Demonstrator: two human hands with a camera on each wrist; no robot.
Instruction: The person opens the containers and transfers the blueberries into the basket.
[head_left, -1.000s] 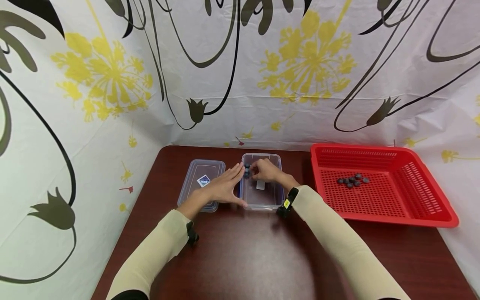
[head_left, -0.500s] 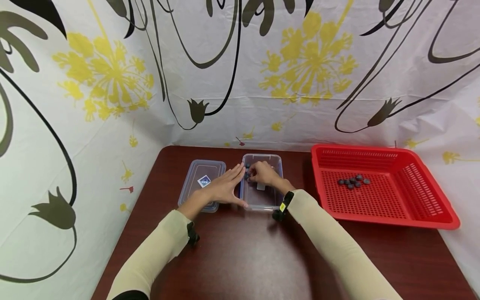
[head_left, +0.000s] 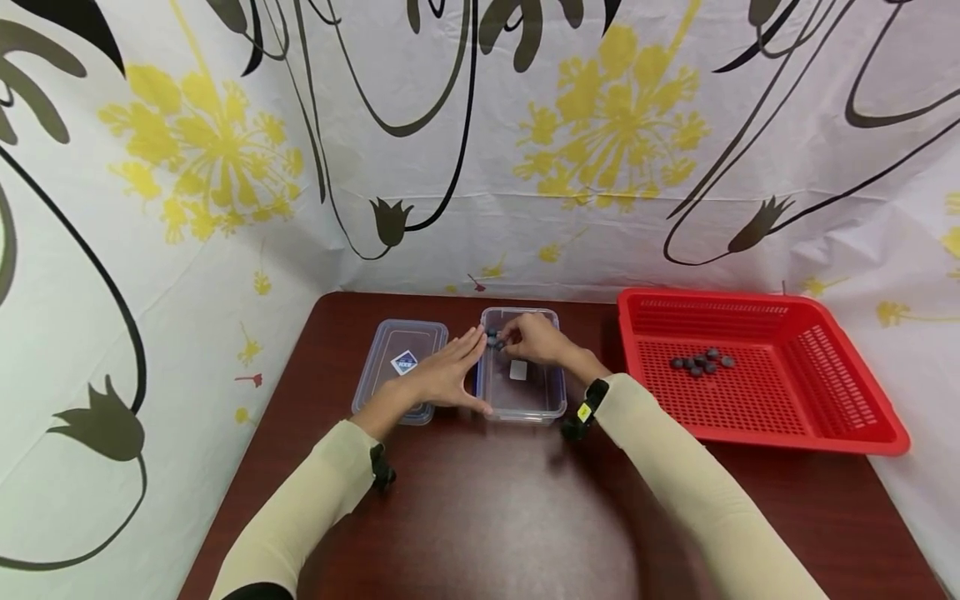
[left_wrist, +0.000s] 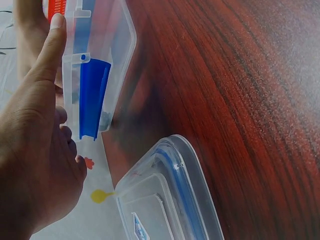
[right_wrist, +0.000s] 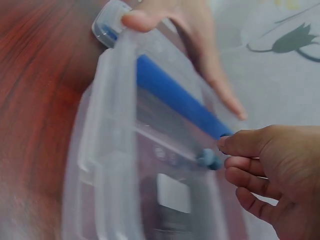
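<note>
A clear plastic container [head_left: 525, 414] with blue side clips stands on the dark red table, seen close in the left wrist view [left_wrist: 100, 60] and the right wrist view [right_wrist: 115, 150]. My left hand [head_left: 465, 367] lies flat against its left side, fingers straight, thumb at the near corner [left_wrist: 55, 30]. My right hand [head_left: 517, 337] hovers over the container's far left part with curled fingers. A small blue ball [right_wrist: 209, 159] sits at its fingertips [right_wrist: 227, 162]. The container's lid [head_left: 401, 362] lies flat to the left [left_wrist: 165, 200].
A red perforated basket [head_left: 750, 433] stands on the right of the table with several dark blue balls [head_left: 701, 362] in it. Patterned cloth walls close in the back and both sides. The brown tabletop [head_left: 487, 500] stretches toward me.
My right hand has shifted a little toward the container's far end. The left hand, container, lid and basket stay where they were.
</note>
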